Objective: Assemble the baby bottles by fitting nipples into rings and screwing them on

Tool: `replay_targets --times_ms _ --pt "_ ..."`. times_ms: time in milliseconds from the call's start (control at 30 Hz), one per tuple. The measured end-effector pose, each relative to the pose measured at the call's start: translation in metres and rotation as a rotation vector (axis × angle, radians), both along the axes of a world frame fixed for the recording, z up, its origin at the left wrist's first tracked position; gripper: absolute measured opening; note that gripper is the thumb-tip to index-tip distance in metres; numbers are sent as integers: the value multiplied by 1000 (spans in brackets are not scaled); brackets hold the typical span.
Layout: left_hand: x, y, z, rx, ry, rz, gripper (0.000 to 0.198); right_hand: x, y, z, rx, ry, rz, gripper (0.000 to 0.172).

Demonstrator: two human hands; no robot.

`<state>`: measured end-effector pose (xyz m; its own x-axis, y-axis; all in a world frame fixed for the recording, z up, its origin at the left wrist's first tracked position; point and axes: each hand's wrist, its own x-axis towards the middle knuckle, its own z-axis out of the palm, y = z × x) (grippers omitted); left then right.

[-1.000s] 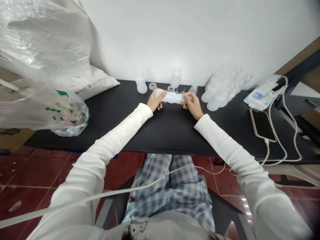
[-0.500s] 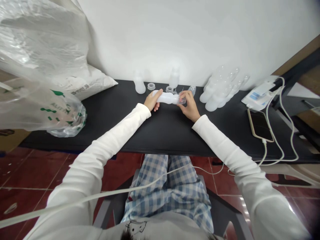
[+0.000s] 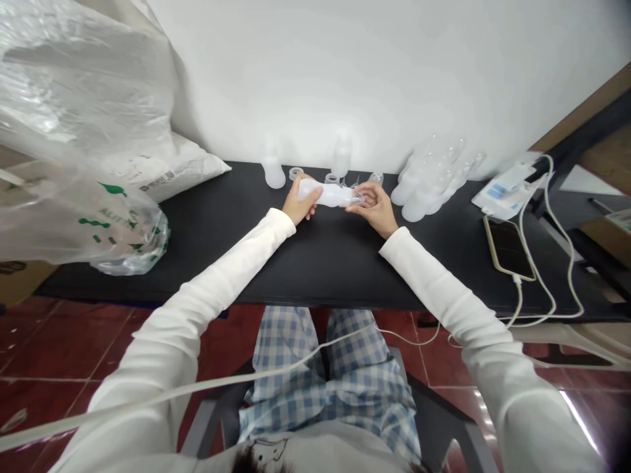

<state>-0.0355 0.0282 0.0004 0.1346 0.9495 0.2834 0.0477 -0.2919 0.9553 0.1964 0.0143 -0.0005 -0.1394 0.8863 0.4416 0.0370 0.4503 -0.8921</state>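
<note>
A frosted white baby bottle [image 3: 333, 195] lies sideways in the air above the black table. Its base end is wrapped by my left hand [image 3: 298, 203], thumb along the near side. At the other end, my right hand [image 3: 378, 209] grips a clear cap [image 3: 358, 197] between thumb and fingers, against the bottle's neck; the exact fit is hidden by the fingers. Just behind are two clear collar rings [image 3: 296, 173], a second frosted bottle [image 3: 342, 161] and some small clear pieces [image 3: 376, 177]. Another bottle [image 3: 274, 172] stands to the left of these.
Several capped bottles [image 3: 421, 190] are grouped at the right by the wall. Farther right lie a phone [image 3: 509, 246] with a cable and a white packet [image 3: 505, 190]. Large plastic bags [image 3: 123, 223] fill the left side. A pale cable [image 3: 236, 379] crosses before my lap.
My right fingers have shifted round the clear cap, and my left thumb has moved slightly on the bottle. Bottle and cap stay in nearly the same place. My knees have moved left.
</note>
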Motion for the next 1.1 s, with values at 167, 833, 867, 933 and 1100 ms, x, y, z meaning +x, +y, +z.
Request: replay_targets --times_ms 167,833,867,933,1100 --pt "-8 3 -4 192 199 -34 58 -2 -6 9 -231 98 69 61" --pt "0 6 8 -277 90 78 58 -8 -23 8 175 -568 -219 54" --pt "-1 8 9 -313 54 71 60 -8 -24 8 192 -594 -188 54" --pt "-2 10 11 -322 30 48 63 -8 -24 9 221 -611 -152 55" --pt "-2 6 8 -260 61 -20 64 -6 -18 6 185 -494 -159 60"
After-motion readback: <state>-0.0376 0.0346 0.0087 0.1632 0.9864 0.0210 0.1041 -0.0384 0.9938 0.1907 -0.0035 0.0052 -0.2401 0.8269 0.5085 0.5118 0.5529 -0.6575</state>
